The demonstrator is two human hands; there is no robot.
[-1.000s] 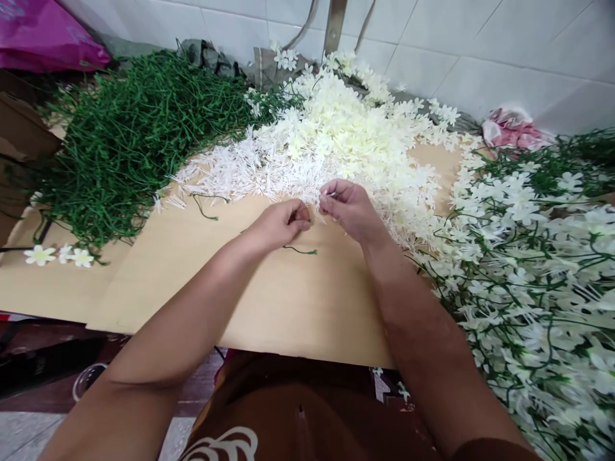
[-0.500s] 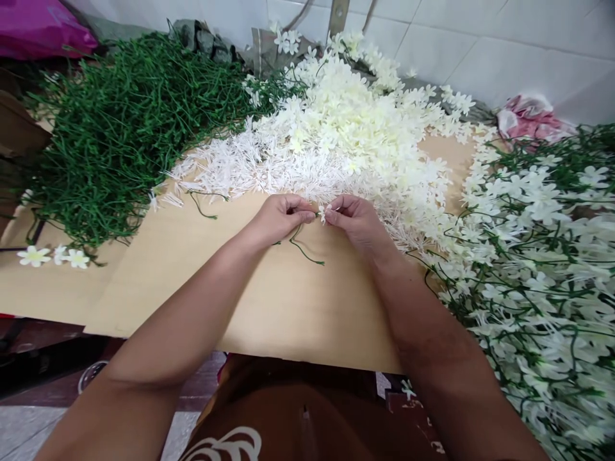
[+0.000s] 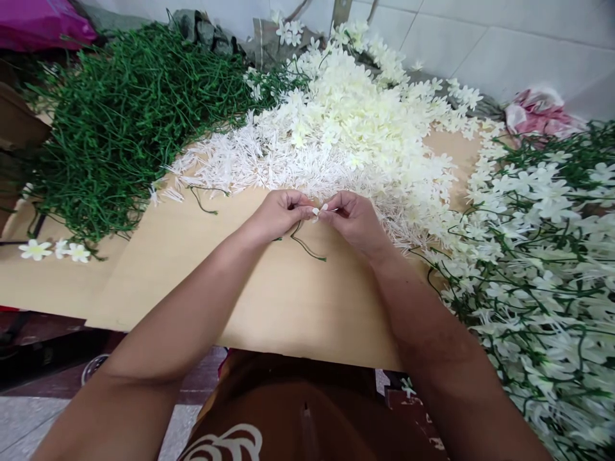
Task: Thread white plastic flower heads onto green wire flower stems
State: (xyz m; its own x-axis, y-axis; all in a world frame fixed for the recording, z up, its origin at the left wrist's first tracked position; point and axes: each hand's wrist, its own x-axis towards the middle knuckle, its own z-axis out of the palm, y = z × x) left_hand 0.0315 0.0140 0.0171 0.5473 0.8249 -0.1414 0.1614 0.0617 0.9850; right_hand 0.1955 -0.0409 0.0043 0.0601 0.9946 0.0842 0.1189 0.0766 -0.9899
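Both hands meet over the cardboard sheet (image 3: 288,301). My left hand (image 3: 284,214) is closed in a pinch on a green artificial flower stem (image 3: 307,250), which hangs below the fingers. A small white artificial flower (image 3: 319,212) shows between the fingertips. My right hand (image 3: 353,221) pinches that flower from the other side. The join of stem and flower is too small to make out. Just beyond the hands lie white stamen pieces (image 3: 269,160) and a heap of cream flower heads (image 3: 365,109).
A large pile of green stems (image 3: 129,121) lies at the left. Assembled white flowers on stems (image 3: 538,282) are heaped at the right. A few loose flowers (image 3: 34,250) sit at the left edge. Behind is a tiled wall (image 3: 471,48) with a pink-and-white bag (image 3: 542,112).
The flower's petals now sit differently between my fingertips, and my right fingers have come slightly closer to the left ones. The view has shifted a little.
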